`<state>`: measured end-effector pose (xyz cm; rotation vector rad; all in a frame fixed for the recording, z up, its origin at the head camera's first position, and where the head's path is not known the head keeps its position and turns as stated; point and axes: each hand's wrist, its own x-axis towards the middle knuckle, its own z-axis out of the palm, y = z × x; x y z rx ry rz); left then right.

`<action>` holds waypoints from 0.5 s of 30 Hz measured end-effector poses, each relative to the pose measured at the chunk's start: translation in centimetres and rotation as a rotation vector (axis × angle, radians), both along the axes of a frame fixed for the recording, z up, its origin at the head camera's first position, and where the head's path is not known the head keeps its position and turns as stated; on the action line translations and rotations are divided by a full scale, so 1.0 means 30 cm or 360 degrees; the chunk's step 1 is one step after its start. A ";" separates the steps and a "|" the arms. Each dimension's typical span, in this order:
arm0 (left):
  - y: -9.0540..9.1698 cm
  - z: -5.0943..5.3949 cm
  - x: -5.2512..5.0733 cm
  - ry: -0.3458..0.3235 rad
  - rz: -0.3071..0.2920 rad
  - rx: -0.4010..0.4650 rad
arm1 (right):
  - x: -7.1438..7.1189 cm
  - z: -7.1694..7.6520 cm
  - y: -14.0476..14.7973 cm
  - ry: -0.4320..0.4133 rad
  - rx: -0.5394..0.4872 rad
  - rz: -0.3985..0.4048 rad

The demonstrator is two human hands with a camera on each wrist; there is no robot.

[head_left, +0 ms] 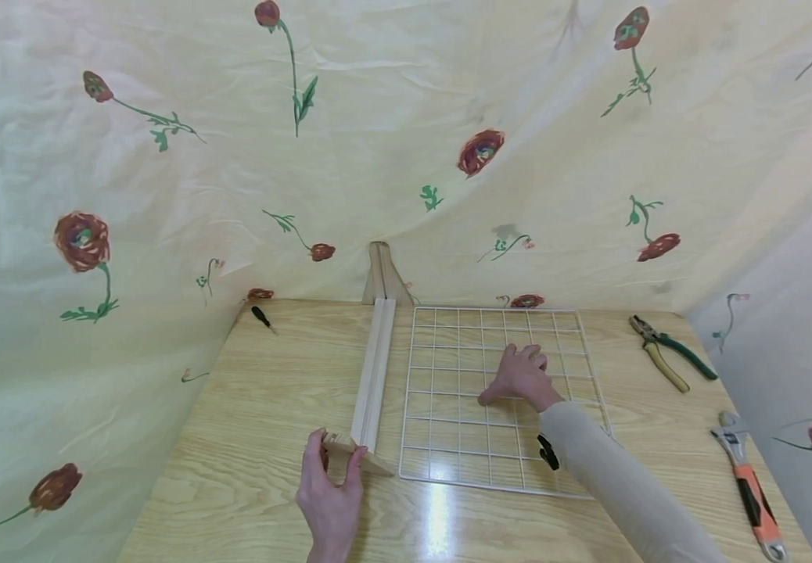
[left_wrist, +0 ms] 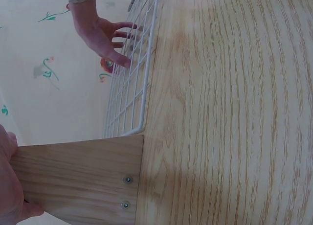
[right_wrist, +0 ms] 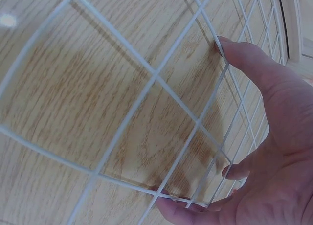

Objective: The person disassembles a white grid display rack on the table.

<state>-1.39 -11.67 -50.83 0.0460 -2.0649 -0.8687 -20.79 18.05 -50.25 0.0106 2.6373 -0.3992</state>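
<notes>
My left hand [head_left: 332, 500] grips the upper end of an upright wooden end piece [head_left: 371, 463], thumb on one side and fingers on the other. Two metal fasteners show on its face in the left wrist view. A pale wooden bar [head_left: 374, 375] runs back from it to a second wooden end piece [head_left: 382, 274] by the cloth. On the right lies a white wire grid [head_left: 458, 438]. My right hand [head_left: 521, 375] is spread over that grid's middle, with thumb and fingertips [right_wrist: 234, 172] hooked through its openings; wires pass across the fingertips in the right wrist view.
Pliers [head_left: 659, 344] with green and yellow handles lie at the right, and an adjustable wrench [head_left: 751, 485] nearer the right edge. A small black screwdriver [head_left: 261, 317] is at the back left. Flowered cloth [head_left: 392, 102] hangs behind the table.
</notes>
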 end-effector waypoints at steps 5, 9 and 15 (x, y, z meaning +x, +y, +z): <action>0.000 0.001 -0.001 0.0032 -0.0004 -0.0012 | 0.004 0.002 0.002 0.0027 0.0015 0.0041; 0.000 0.003 -0.002 0.0044 -0.0004 -0.0016 | 0.006 0.002 0.002 0.0040 0.0043 0.0081; 0.001 0.002 0.000 0.0031 0.0000 -0.0007 | 0.007 0.007 0.001 0.0001 0.0022 0.0053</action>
